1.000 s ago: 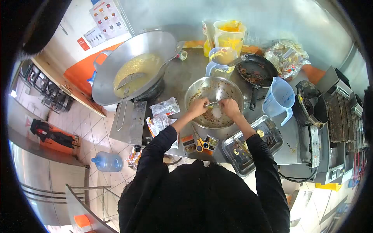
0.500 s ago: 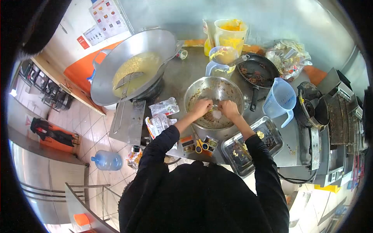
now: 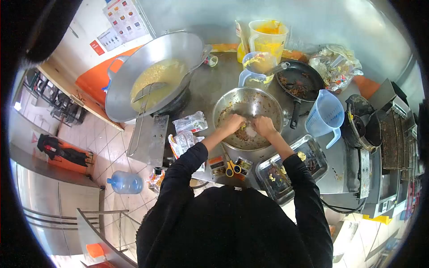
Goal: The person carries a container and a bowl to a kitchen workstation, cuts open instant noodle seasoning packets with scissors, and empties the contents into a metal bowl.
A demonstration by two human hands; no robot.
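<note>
A wide steel mixing bowl (image 3: 251, 99) stands on the counter, its inner wall smeared with brown food bits. Above its near half, my left hand (image 3: 232, 125) is closed, fingertips pinched together. Facing it from the right is my right hand (image 3: 265, 127), also closed with the fingers curled. Something small and pale seems to be at the fingertips, too small to name. Below them, a white patch (image 3: 250, 131) and brown crumbs lie in the bowl. Yellow-handled scissors (image 3: 232, 168) rest at the counter edge, among small packets.
On the left sits a large wok (image 3: 183, 47) with yellowish liquid and a wire skimmer (image 3: 144, 105). Torn packets (image 3: 184, 142) lie beside it. Behind the bowl are stained jugs (image 3: 268, 42) and a frying pan (image 3: 300, 80). Rightward stand a clear jug (image 3: 325, 114) and a steel tray (image 3: 286, 196).
The small pale thing that stretched between my fingertips is less visible, and a small gap shows between my hands. Both hands stay over the bowl; the view has shifted slightly.
</note>
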